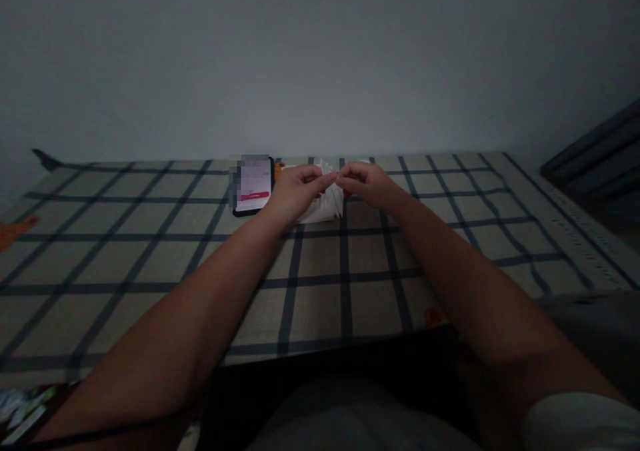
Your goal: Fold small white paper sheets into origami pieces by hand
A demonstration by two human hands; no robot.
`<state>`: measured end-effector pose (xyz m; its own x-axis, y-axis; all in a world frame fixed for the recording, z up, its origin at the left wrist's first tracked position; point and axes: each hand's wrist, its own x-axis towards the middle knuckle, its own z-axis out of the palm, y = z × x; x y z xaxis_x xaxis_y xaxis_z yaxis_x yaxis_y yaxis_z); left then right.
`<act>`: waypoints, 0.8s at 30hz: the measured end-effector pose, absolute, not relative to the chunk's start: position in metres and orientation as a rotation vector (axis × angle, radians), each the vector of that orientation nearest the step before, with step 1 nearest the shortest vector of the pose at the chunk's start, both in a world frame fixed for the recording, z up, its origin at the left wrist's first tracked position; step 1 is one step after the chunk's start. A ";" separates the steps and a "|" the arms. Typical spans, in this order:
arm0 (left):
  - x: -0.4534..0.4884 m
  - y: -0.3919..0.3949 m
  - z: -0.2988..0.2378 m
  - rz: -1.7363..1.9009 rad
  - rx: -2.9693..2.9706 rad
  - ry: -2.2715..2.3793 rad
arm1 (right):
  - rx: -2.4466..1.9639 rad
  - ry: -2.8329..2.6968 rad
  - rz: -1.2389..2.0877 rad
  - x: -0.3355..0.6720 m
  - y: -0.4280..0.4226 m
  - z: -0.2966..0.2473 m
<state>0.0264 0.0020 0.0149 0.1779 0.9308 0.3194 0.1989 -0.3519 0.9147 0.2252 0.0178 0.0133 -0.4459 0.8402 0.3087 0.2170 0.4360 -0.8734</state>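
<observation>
Both of my hands meet over the far half of the table. My left hand [297, 190] is closed in a pinch, thumb against fingers, at the top of a thin white crumpled wrapper or tissue [326, 209]; which of the two it is, I cannot tell. Right beside it, my right hand [369, 182] pinches the same white thing near its upper edge, the fingertips of the two hands almost touching. The lower part of the white thing rests on the checked cloth. A phone [254, 188] with a lit screen lies just left of my left hand.
A checked tablecloth [320, 291] covers the table, which meets a plain wall [320, 64]. An orange thing [17, 231] is at the left edge. Dark slatted furniture [600, 158] stands at the right. Something colourful [27, 404] lies at the lower left.
</observation>
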 end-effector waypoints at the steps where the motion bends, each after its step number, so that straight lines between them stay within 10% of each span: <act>1: 0.027 0.002 0.015 1.226 1.692 1.074 | -0.887 -1.910 1.020 0.225 0.018 0.013; 24: 0.027 0.007 0.011 1.406 1.655 1.120 | -0.851 -2.103 1.050 0.227 0.017 0.017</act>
